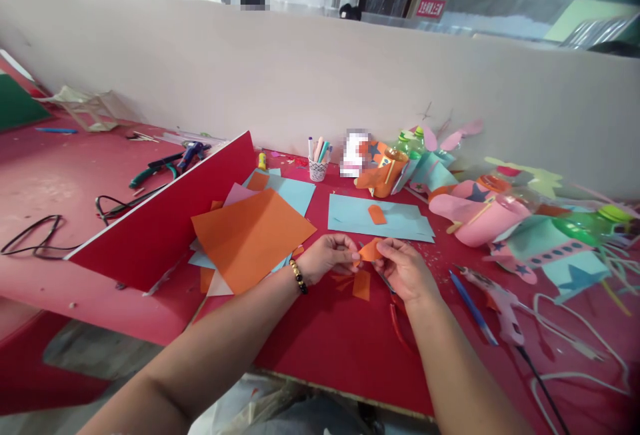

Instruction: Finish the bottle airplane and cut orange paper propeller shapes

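Note:
Between my hands is a small piece of orange paper (pixel 370 250), held just above the red table. My left hand (pixel 327 260), with a beaded bracelet at its wrist, pinches the paper's left end. The right side of the paper is gripped by the thumb and fingers of my right hand (pixel 406 274). Scissors with red handles (pixel 397 328) lie beneath my right hand, partly hidden by it. Below the held piece, an orange paper strip (pixel 361 286) rests on the table among small scraps. A rounded orange cutout (pixel 377 214) lies on light blue paper (pixel 350 214) beyond my hands.
Orange sheets (pixel 253 238) are piled at left beside an upright red board (pixel 170 222). A pen cup (pixel 317 168) stands near the pale partition (pixel 300 75). Paper-and-bottle planes (pixel 500 215) crowd the right. A glue gun (pixel 503 305), cables and a blue pen (pixel 473 308) lie nearer.

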Available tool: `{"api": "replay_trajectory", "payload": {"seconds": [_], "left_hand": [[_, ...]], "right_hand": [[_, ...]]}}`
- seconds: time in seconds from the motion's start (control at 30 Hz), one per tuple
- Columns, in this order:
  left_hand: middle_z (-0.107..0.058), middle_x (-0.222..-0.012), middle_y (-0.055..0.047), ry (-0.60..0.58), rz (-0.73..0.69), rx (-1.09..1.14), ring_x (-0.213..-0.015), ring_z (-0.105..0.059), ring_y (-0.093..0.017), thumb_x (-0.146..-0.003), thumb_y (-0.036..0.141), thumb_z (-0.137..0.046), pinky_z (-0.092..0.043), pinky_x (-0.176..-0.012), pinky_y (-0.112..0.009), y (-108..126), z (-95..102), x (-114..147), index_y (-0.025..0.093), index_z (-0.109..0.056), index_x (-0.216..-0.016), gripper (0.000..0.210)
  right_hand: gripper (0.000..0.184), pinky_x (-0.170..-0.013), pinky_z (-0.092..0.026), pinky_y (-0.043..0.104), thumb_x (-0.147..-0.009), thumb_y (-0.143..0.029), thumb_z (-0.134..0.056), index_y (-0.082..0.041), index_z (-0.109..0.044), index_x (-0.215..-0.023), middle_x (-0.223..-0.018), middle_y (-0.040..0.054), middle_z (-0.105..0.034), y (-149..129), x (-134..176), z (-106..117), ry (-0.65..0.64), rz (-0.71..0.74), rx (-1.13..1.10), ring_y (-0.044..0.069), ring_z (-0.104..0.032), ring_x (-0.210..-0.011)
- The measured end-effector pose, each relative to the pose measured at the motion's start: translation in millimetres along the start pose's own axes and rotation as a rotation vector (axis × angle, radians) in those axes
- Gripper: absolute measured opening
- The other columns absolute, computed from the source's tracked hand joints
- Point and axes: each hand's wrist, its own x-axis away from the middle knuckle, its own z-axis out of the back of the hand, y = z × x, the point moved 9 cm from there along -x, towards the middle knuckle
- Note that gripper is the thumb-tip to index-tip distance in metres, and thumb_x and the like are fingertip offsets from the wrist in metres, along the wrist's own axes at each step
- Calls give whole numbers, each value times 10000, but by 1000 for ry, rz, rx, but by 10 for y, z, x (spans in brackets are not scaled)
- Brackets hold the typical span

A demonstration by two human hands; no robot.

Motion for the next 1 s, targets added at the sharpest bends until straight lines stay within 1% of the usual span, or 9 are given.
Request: {"api": "replay_trajectory", "payload": {"seconds": [0.1,0.17,0.27,0.37,0.43,0.57,0.67,0.77,1.0], "left_hand": [[-627,-835,-35,234,-149,-117,-706,-584,-95,-653,399,-761,-472,-607,-191,150,144,42,145,-556,-860,386],[-602,-856,-20,296,-159,-129,-675,-559,-82,-703,469,-700,-455,-552,-174,165,151,75,164,-542,-877,385],[-589,-858,-26,210,-1,-12,-630,-566,-99,-758,553,-603,-476,-497,-207,11,37,70,179,-510,-883,405],[-576,-835,-26,107,80,141,-683,-600,-126,-764,485,-636,-518,-528,-237,-63,-64,65,180,-508,-892,354],[-550,-791,-7,80,77,215,-695,-601,-120,-748,380,-687,-539,-562,-245,-54,-70,60,182,-520,-903,303],[-518,-783,8,65,61,280,-677,-586,-99,-693,240,-746,-562,-594,-261,-23,-30,65,177,-546,-940,324],[-536,-806,0,3,55,323,-689,-598,-100,-702,264,-746,-563,-613,-261,-6,-72,77,178,-555,-967,338],[-567,-825,-14,-72,62,330,-704,-611,-108,-727,299,-727,-556,-596,-242,-9,-135,87,184,-558,-980,325],[-586,-804,-8,-79,81,406,-679,-621,-91,-719,216,-737,-554,-627,-214,-50,-125,66,172,-571,-968,302]], "right_hand": [[278,-468,-335,225,-636,-327,-786,-188,-545,-638,-510,-59,-510,-157,59,92,148,179,145,90,-436,-468],[258,-492,-352,238,-677,-351,-759,-192,-556,-658,-516,-54,-514,-314,167,87,253,344,380,106,-456,-497],[222,-572,-406,264,-723,-331,-730,-193,-565,-670,-614,-27,-566,-507,367,-120,279,607,729,127,-502,-576],[180,-616,-423,267,-772,-277,-692,-198,-554,-689,-682,-16,-572,-552,501,-364,162,785,863,131,-518,-628],[167,-620,-423,267,-786,-263,-681,-202,-554,-696,-690,-13,-567,-526,513,-445,84,801,880,137,-525,-648],[194,-618,-420,269,-759,-275,-713,-206,-558,-666,-676,-18,-566,-467,434,-460,-4,714,837,140,-521,-643],[197,-611,-419,269,-752,-291,-718,-205,-568,-658,-658,-22,-577,-443,382,-417,-23,637,775,139,-521,-628],[199,-591,-418,267,-741,-313,-726,-202,-582,-658,-637,-23,-590,-439,364,-351,5,579,727,141,-522,-612],[181,-616,-463,269,-698,-304,-761,-204,-618,-649,-696,0,-668,-460,395,-387,-34,552,709,158,-597,-649]]}}
